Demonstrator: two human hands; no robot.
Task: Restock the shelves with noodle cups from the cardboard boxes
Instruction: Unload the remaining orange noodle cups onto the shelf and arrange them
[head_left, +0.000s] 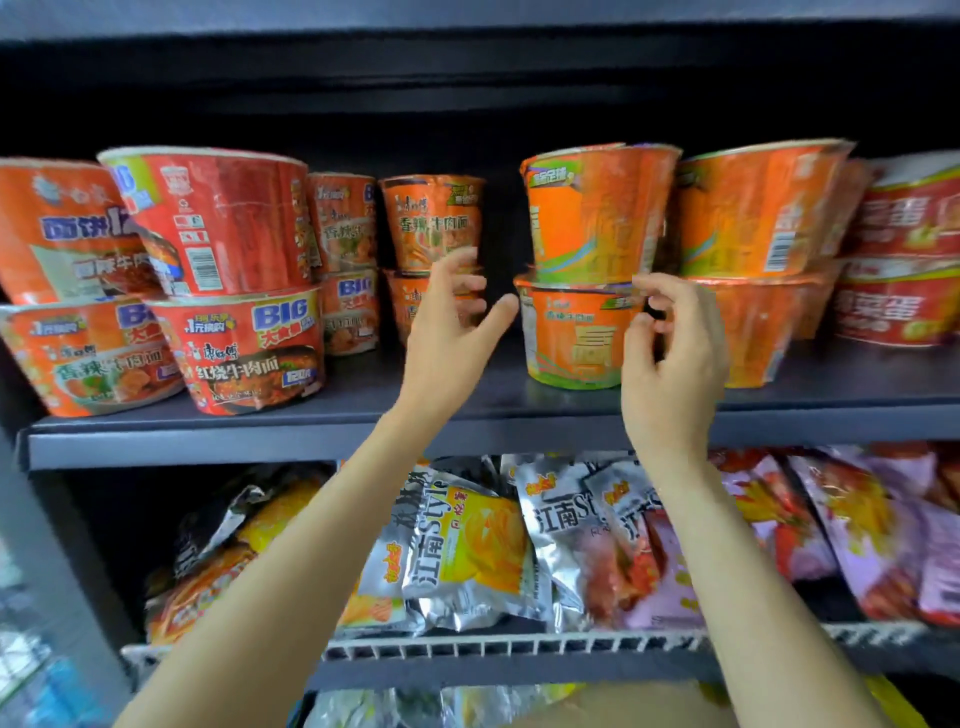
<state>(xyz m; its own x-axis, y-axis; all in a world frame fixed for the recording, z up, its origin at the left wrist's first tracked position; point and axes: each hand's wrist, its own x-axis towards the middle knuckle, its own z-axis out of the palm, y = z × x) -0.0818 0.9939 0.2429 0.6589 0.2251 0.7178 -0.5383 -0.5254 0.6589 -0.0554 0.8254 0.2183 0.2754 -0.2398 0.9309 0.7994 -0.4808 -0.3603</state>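
Note:
Orange and red noodle cups stand stacked two high on a dark grey shelf (467, 405). My left hand (449, 332) is raised in the gap at the shelf's middle, fingers spread, holding nothing, just in front of a small stacked pair of cups (434, 221). My right hand (670, 353) hovers with curled, parted fingers beside an orange stack whose lower cup (571, 338) carries an upper cup (592, 213). It touches neither that I can tell. No cardboard box is in view.
Big red cups (223, 223) fill the shelf's left side. More orange cups (753, 208) and red ones (904, 260) fill the right. Below, a wire-fronted shelf (519, 647) holds silver, yellow and pink snack bags (467, 545). Another dark shelf hangs overhead.

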